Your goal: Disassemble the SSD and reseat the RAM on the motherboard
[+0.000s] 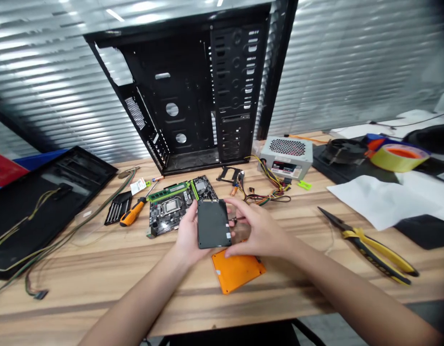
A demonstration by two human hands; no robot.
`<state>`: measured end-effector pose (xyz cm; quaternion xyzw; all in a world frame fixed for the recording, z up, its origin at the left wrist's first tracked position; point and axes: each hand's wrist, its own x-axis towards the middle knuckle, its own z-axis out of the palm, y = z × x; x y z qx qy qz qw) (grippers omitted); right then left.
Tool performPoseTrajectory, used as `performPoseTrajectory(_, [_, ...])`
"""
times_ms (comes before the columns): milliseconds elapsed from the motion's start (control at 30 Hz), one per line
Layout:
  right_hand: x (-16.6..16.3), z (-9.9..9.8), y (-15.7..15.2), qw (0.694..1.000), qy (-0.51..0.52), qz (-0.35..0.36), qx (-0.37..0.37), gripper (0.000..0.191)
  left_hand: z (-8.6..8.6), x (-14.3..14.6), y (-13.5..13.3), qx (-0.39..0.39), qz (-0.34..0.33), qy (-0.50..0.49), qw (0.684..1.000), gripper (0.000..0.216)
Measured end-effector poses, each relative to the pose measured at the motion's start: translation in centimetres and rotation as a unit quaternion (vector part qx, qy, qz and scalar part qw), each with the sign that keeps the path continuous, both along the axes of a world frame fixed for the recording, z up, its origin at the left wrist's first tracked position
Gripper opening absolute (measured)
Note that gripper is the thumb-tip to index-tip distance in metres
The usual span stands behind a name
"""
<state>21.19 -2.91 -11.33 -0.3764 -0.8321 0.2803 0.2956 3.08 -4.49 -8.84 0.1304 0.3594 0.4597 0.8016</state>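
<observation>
My left hand (187,235) and my right hand (260,228) together hold a flat dark grey 2.5-inch drive casing (212,224) upright above the table. Its lower edge is just above an orange casing plate (238,271) lying on the wood, and I cannot tell if they touch. Left of my left hand lies a green motherboard (169,211) with a RAM stick (168,191) fitted. An orange-handled screwdriver (133,212) lies further left. Bundled power supply cables (268,190) lie beyond my right hand.
A black PC case (193,91) stands open at the back of the wooden table (81,302). A power supply (286,157) sits to its right. Yellow-handled pliers (368,245), white paper (376,202), a tape roll (398,158), a black panel (52,206) and a screwdriver bit set (118,207) surround the work area.
</observation>
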Motion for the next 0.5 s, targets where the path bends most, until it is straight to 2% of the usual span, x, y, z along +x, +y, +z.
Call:
performPoseTrajectory(133, [-0.5, 0.0, -0.5, 0.998, -0.059, 0.021, 0.030, 0.103, -0.3, 0.2, -0.9, -0.005, -0.014, -0.005, 1.000, 0.063])
performPoseTrajectory(267, [-0.5, -0.6, -0.7, 0.998, -0.037, 0.013, 0.039, 0.087, -0.6, -0.2, -1.4, 0.022, -0.022, -0.003, 1.000, 0.065])
performPoseTrajectory(500, [-0.2, -1.8, -0.5, 0.994, 0.069, 0.052, 0.067, 0.054, -1.2, -0.5, -1.7, 0.055, 0.061, -0.014, 0.997, 0.044])
